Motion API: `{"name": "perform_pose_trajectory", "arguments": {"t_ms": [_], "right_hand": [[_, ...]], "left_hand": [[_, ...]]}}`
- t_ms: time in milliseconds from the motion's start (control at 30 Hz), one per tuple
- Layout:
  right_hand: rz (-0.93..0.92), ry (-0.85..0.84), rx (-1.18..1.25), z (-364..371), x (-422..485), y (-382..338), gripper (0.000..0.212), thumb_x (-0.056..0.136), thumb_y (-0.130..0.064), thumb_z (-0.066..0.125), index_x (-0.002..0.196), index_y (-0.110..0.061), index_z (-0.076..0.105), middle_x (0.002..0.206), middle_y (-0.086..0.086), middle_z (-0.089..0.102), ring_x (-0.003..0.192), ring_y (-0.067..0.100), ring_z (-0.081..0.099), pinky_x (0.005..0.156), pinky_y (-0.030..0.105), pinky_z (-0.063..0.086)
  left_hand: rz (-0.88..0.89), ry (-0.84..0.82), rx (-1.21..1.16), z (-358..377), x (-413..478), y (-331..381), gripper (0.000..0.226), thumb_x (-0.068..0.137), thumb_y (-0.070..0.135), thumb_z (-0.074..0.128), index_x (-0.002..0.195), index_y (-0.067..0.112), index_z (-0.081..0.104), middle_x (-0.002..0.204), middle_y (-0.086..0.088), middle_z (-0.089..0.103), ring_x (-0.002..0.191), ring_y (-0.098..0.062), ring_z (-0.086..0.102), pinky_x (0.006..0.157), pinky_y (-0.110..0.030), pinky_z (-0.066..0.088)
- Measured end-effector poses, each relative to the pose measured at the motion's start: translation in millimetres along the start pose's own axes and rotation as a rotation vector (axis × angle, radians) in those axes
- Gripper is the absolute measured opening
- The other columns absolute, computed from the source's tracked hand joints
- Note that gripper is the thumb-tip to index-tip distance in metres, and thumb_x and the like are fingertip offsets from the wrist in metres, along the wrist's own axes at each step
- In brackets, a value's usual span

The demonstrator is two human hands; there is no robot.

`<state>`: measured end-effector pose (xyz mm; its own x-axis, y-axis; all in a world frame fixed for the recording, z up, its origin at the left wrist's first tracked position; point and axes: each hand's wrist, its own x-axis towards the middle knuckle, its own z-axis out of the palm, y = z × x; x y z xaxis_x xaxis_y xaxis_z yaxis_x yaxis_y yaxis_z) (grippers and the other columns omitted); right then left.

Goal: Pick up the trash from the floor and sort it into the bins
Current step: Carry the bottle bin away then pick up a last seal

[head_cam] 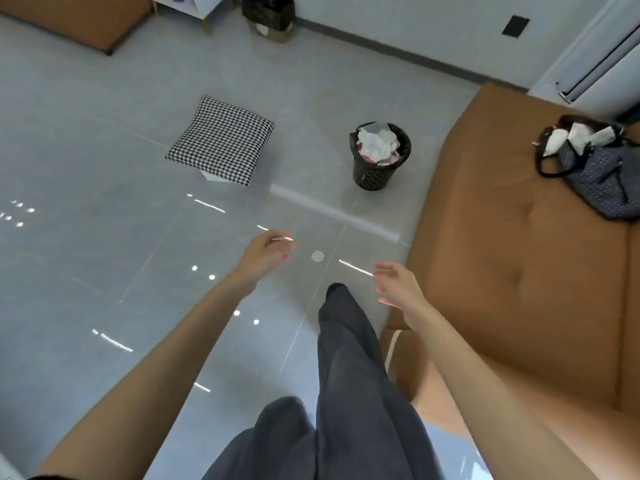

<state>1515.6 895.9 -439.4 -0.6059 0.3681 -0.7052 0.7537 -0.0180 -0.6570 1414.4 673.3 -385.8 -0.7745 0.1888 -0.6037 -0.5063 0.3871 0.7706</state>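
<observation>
My left hand (268,251) hangs over the grey floor with its fingers loosely curled and nothing in them. My right hand (398,285) is spread and empty, close to the sofa's edge. A black mesh bin (367,174) stands on the floor ahead of both hands, heaped with crumpled white and pink paper (378,143). A second bin (268,15) lined with a black bag stands against the far wall. A white scrap of paper (212,176) sticks out from under a houndstooth cushion (221,140). A small pale spot (317,256) lies between my hands; I cannot tell whether it is trash or a reflection.
A brown sofa (519,237) fills the right side, with a dark handbag (602,181) on it. My legs in dark trousers (346,375) are below. Another brown furniture piece (76,19) sits at the far left. Ceiling lights reflect on the glossy tiles.
</observation>
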Motion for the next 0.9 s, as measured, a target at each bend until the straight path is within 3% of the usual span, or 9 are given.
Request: {"name": "perform_pose_trajectory", "arguments": {"t_ms": [67, 167, 267, 400, 533, 767, 900], "right_hand": [[0.014, -0.025, -0.043, 5, 37, -14, 0.033, 0.091, -0.008, 0.044, 0.12, -0.016, 0.057, 0.112, 0.003, 0.057, 0.091, 0.017, 0.054, 0.074, 0.029, 0.052], [0.023, -0.072, -0.127, 20, 114, -39, 0.03, 0.094, -0.011, 0.045, 0.123, -0.014, 0.054, 0.114, 0.003, 0.054, 0.098, 0.019, 0.053, 0.076, 0.029, 0.05], [0.039, -0.094, -0.203, 44, 178, -51, 0.031, 0.092, -0.009, 0.047, 0.121, -0.015, 0.055, 0.115, 0.004, 0.056, 0.1, 0.018, 0.053, 0.092, 0.037, 0.049], [0.039, -0.17, -0.284, 82, 245, -47, 0.034, 0.088, -0.005, 0.05, 0.121, -0.013, 0.055, 0.111, 0.001, 0.052, 0.096, 0.016, 0.051, 0.081, 0.029, 0.046], [0.017, -0.204, -0.418, 129, 335, -7, 0.039, 0.086, -0.003, 0.054, 0.125, -0.007, 0.052, 0.123, 0.008, 0.053, 0.109, 0.021, 0.052, 0.088, 0.025, 0.04], [0.027, -0.127, -0.573, 213, 499, 110, 0.042, 0.084, -0.013, 0.063, 0.124, -0.013, 0.05, 0.13, 0.009, 0.051, 0.118, 0.025, 0.052, 0.094, 0.032, 0.044], [-0.034, -0.114, -0.66, 251, 584, 179, 0.045, 0.083, -0.017, 0.066, 0.124, -0.017, 0.05, 0.13, 0.007, 0.048, 0.119, 0.025, 0.048, 0.094, 0.032, 0.043]], "left_hand": [[-0.01, 0.004, -0.007, 1, 32, 12, 0.026, 0.093, 0.001, 0.049, 0.116, 0.012, 0.054, 0.098, -0.007, 0.058, 0.071, -0.009, 0.054, 0.052, -0.004, 0.043], [-0.05, 0.043, -0.016, 0, 102, 23, 0.026, 0.093, 0.004, 0.049, 0.117, 0.011, 0.055, 0.103, -0.008, 0.059, 0.073, -0.01, 0.056, 0.052, -0.002, 0.043], [-0.098, 0.067, -0.009, 1, 162, 23, 0.025, 0.093, 0.007, 0.05, 0.116, 0.015, 0.055, 0.104, -0.006, 0.061, 0.075, -0.01, 0.059, 0.063, -0.013, 0.045], [-0.138, 0.062, 0.028, 2, 232, 1, 0.029, 0.093, 0.011, 0.052, 0.121, 0.014, 0.055, 0.11, -0.007, 0.064, 0.081, -0.015, 0.062, 0.073, -0.025, 0.043], [-0.121, 0.06, 0.157, 9, 322, -62, 0.028, 0.093, 0.017, 0.048, 0.118, 0.024, 0.056, 0.11, 0.006, 0.066, 0.097, -0.021, 0.064, 0.075, -0.025, 0.044], [-0.158, 0.056, 0.152, 36, 469, -199, 0.028, 0.092, 0.011, 0.045, 0.113, 0.027, 0.054, 0.104, 0.007, 0.066, 0.1, -0.02, 0.063, 0.066, -0.018, 0.043], [-0.169, 0.044, 0.145, 57, 538, -279, 0.034, 0.093, 0.012, 0.044, 0.124, 0.022, 0.052, 0.111, 0.002, 0.064, 0.095, -0.018, 0.061, 0.067, -0.018, 0.045]]}}
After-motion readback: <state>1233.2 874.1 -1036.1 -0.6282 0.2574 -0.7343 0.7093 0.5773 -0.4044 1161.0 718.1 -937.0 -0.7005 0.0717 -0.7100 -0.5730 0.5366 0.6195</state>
